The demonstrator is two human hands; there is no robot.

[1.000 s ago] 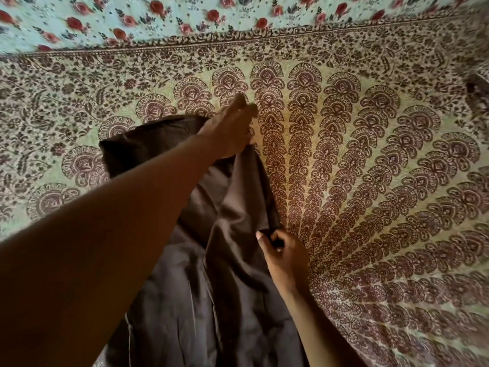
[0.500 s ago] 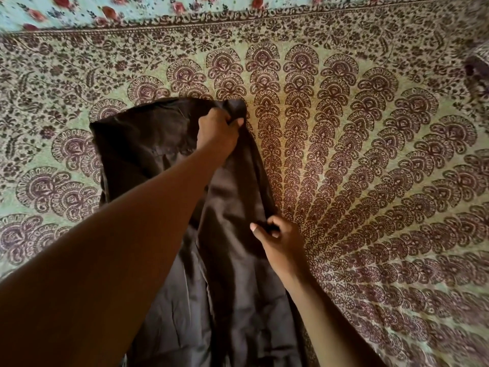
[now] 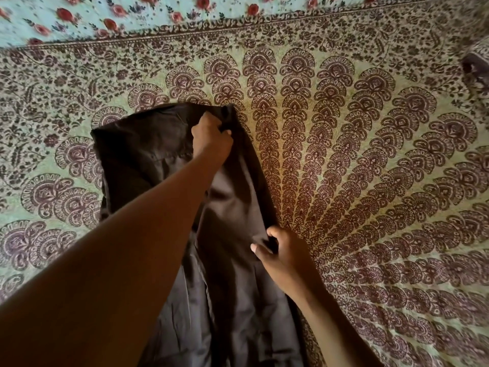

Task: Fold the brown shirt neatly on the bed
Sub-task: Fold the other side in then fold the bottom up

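The brown shirt (image 3: 148, 144) lies lengthwise on the patterned bedspread (image 3: 370, 181), running from the lower middle of the head view up to the centre left. My left hand (image 3: 210, 140) reaches across it and is shut on the shirt's far right corner. My right hand (image 3: 280, 254) pinches the shirt's right edge lower down, thumb on top of the cloth. A long narrow strip of the right side is folded over between the two hands. My left forearm hides much of the shirt's middle.
A pale blue sheet with red roses (image 3: 79, 17) lies along the far edge of the bedspread. A dark bundle of patterned cloth (image 3: 476, 64) sits at the far right edge. Bare bedspread stretches to the right of the shirt.
My left hand has come down from a raised hold and laid the shirt's top corner flat on the bed. My right hand has kept its pinch on the edge.
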